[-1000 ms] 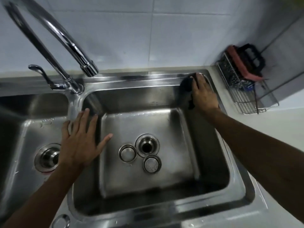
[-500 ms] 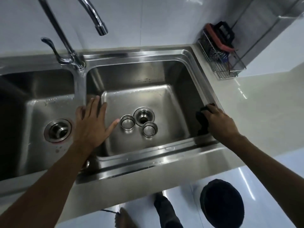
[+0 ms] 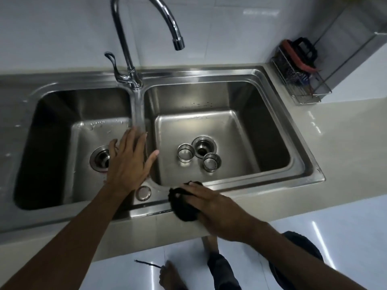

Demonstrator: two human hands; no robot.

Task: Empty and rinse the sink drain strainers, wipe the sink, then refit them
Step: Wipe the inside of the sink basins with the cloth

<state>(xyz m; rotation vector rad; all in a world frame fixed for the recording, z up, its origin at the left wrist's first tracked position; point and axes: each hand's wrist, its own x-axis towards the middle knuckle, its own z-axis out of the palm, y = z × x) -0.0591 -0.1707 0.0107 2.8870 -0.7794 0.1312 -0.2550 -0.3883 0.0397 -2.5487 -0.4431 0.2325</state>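
A steel double sink (image 3: 297,126) fills the view. Two loose drain strainers lie on the right basin's floor: one (image 3: 185,153) left of the open drain hole (image 3: 203,145), the other (image 3: 212,162) in front of it. The left basin's drain (image 3: 100,159) is partly hidden behind my left hand (image 3: 129,162), which rests flat with fingers spread on the divider between the basins. My right hand (image 3: 211,203) presses a black cloth (image 3: 183,206) onto the sink's front rim, just in front of the right basin.
A curved chrome tap (image 3: 146,21) with a lever stands behind the divider. A wire rack (image 3: 301,84) holding a red and black scrubber sits on the counter at the back right. A round steel cap (image 3: 143,193) sits on the front rim. My feet show on the floor below.
My right hand has slid the black cloth from the far right corner, along the right rim, to the front rim. My left hand stays on the divider.
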